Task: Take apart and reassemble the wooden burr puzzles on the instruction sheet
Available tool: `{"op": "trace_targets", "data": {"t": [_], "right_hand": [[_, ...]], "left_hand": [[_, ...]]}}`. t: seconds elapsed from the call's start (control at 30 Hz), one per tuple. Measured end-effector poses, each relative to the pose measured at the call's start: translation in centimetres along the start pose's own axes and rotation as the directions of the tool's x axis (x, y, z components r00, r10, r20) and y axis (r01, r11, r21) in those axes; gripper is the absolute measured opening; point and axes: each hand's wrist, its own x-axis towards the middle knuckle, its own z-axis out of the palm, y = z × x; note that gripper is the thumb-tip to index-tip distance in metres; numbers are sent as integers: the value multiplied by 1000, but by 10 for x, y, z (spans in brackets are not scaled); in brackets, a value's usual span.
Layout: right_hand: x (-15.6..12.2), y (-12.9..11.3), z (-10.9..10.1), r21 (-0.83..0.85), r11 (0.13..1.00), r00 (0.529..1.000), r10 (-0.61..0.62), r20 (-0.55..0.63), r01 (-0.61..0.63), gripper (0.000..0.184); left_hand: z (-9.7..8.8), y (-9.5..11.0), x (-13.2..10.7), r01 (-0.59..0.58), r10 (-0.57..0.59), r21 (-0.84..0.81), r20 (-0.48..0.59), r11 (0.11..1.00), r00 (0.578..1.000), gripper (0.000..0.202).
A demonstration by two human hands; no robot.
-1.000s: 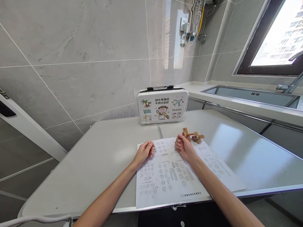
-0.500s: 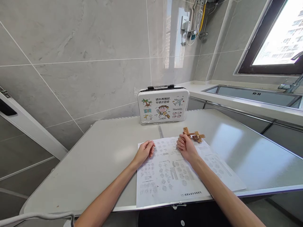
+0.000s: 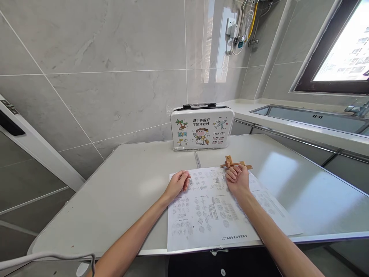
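Observation:
Small brown wooden puzzle pieces (image 3: 228,158) lie crosswise at the far edge of a printed paper sheet (image 3: 198,238). My right hand (image 3: 238,180) rests at that edge with its fingers curled. Its index finger and thumb are closed on the right-hand wooden piece, which they partly cover. On the sheet's upper left, my left hand (image 3: 178,182) lies on its side, fingers curled together, with nothing visible in them. Rows of small line diagrams and text, seen upside down, fill the sheet.
A white cartoon-printed case (image 3: 203,129) with a black handle stands against the tiled wall. The sheet lies on a white folding table (image 3: 129,184). A sink (image 3: 311,115) is set in the counter at the right. A white cable (image 3: 49,256) crosses the table's near left corner.
My right hand has moved right along the wooden pieces, uncovering the left one and now covering part of the right one. My left hand stays in place. The view has shifted slightly.

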Motion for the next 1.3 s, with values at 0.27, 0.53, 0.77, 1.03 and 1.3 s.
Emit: {"op": "trace_targets", "data": {"t": [0.27,0.53,0.77,1.03,1.3], "right_hand": [[4,-10,-7,123,992,999,40,-37,-35,29],[12,-14,-15,130,990,998,63,-13,-61,27],[16,-15,-20,56,998,999,22,34,-23,28],[17,-15,-22,71,997,1000,8,18,-9,24],[17,-16,-22,61,998,1000,8,11,-9,24]], "left_hand": [[0,3,-3,1,-1,6,1,1000,1000,40],[0,3,-2,10,-10,13,3,1000,1000,39],[0,4,-2,17,-17,17,-1,1000,1000,40],[0,4,-2,10,-10,13,6,1000,1000,39],[0,4,-1,4,-4,16,4,1000,1000,39]]}}
